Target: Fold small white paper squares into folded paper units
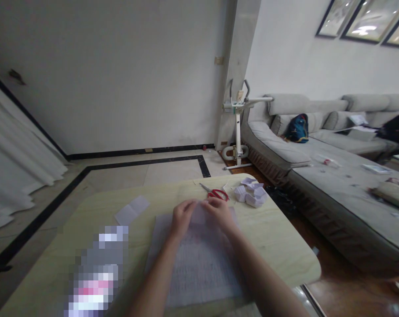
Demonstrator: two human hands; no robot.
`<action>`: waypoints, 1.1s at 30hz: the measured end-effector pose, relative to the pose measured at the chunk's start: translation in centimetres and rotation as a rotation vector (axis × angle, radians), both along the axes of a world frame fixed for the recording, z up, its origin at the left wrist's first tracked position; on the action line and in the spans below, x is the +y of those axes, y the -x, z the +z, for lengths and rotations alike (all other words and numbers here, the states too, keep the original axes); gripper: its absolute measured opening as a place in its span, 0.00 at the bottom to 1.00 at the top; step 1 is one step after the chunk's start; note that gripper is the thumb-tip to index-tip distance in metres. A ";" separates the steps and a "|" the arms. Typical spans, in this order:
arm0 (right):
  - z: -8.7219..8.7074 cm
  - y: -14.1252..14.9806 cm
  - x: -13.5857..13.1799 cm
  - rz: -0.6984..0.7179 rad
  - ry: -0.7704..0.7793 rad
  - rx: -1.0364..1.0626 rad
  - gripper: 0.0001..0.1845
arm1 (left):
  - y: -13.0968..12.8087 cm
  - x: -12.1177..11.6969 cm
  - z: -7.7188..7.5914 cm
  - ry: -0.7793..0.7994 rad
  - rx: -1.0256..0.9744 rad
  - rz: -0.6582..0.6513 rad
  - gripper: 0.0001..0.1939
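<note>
My left hand (182, 216) and my right hand (219, 211) meet over a small piece of white paper (199, 214), with the fingers of both pinched on its edges. They work above a larger sheet of white paper (199, 268) that lies flat on the pale wooden table (278, 237). Red-handled scissors (215, 192) lie just beyond my right hand. Right of the scissors sits a cluster of folded white paper pieces (254, 193).
A loose folded slip of paper (132, 210) lies on the table to the left. A blurred-out object (93, 277) stands at the near left. A grey sofa (318, 167) with a blue bag (298, 128) is on the right, an exercise bike (238, 127) behind the table.
</note>
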State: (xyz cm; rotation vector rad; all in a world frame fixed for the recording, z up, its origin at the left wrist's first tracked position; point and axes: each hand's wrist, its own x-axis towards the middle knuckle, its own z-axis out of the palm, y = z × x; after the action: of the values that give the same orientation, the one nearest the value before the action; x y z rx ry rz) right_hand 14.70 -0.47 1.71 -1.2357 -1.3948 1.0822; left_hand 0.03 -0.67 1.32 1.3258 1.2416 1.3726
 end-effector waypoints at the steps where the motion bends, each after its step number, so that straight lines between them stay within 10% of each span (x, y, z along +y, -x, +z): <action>1: 0.0 0.0 0.0 0.006 0.005 0.008 0.16 | 0.0 0.0 -0.1 -0.004 0.002 0.001 0.12; 33: -0.2 -0.1 0.2 0.007 -0.054 -0.028 0.15 | 0.2 -0.1 0.2 0.029 -0.054 0.004 0.13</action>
State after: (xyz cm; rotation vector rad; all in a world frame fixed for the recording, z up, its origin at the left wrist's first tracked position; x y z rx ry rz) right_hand 14.76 -0.30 1.52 -1.2126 -1.4409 1.0291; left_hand -0.19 -0.74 1.47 1.2593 1.2243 1.3786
